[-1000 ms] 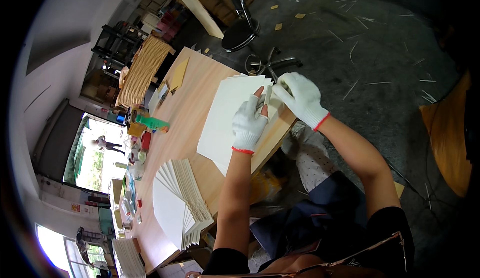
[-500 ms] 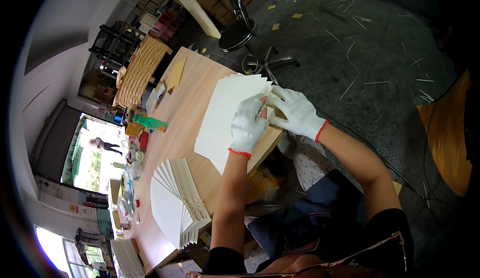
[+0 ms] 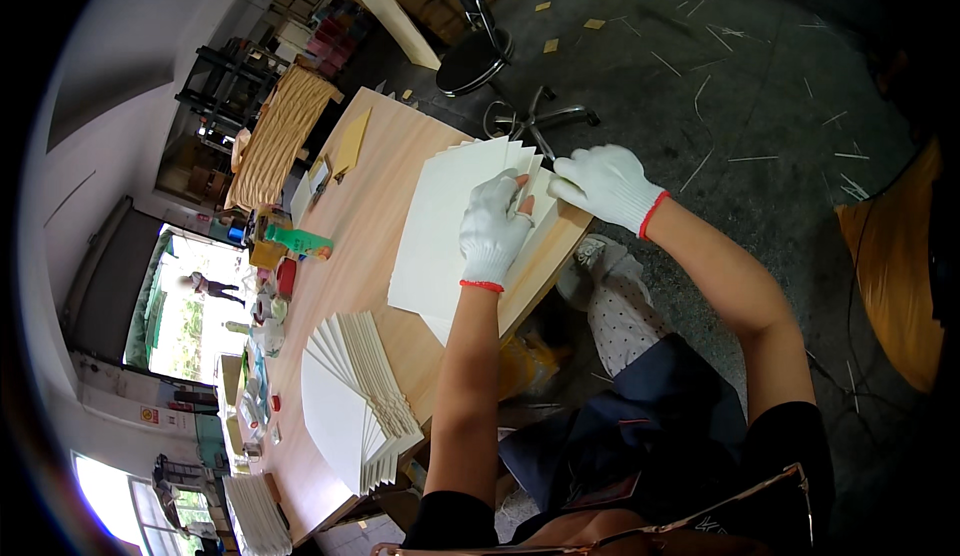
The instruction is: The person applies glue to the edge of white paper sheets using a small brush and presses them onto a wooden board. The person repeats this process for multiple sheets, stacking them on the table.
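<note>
We see our left hand [image 3: 495, 228], in a white glove, lying flat with its fingers together on top of a stack of white sheets [image 3: 440, 236] that rests on the wooden bench [image 3: 370, 206]. Our right hand [image 3: 605, 184], also gloved, sits just to the right of the left one, its fingers pinched shut on the fanned near corner of the same sheets at the bench edge. Well beyond the left hand's wrist side, a second fanned pile of folded white sheets [image 3: 350, 406] lies on the bench. Farther out past the fingertips stand a green bottle [image 3: 300, 242] and a woven basket [image 3: 275, 136]. Beyond the right hand, a black swivel chair [image 3: 480, 51] stands on the floor.
</note>
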`<state>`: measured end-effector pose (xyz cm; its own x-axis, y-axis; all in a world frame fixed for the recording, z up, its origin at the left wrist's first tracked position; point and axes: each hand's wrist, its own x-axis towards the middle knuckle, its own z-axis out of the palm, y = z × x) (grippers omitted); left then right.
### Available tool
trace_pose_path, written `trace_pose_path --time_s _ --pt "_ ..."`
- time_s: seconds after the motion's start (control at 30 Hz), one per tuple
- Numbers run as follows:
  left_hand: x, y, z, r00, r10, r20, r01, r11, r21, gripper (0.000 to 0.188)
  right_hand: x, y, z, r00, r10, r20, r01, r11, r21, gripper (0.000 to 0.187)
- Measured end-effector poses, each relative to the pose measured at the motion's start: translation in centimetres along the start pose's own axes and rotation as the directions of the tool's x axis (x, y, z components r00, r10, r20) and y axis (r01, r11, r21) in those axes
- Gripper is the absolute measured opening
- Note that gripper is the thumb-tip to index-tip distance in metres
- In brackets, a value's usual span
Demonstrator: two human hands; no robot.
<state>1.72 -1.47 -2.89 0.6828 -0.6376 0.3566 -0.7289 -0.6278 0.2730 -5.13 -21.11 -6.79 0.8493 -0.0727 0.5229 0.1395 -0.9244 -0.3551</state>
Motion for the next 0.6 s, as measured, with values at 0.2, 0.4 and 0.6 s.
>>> trace_pose_path --time_s 0.2,0.4,0.6 --pt "-0.1 0.3 -0.1 0.998 0.002 -0.058 -0.003 1.0 -0.023 0.027 2.2 -0.9 -0.9 0.972 -0.231 -0.028 0.231 0.973 -0.019 0.026" --pt "0.0 -0.5 -0.4 0.996 -0.061 0.064 0.076 0.96 -0.268 0.017 1.7 -1.8 0.8 0.963 0.241 0.12 -0.268 0.823 0.501 0.038" --pt "0.0 -2.3 0.3 0.999 0.005 0.032 0.008 0.917 -0.399 0.016 1.2 -2.2 1.3 0.923 0.349 0.164 -0.379 0.745 0.549 0.038"
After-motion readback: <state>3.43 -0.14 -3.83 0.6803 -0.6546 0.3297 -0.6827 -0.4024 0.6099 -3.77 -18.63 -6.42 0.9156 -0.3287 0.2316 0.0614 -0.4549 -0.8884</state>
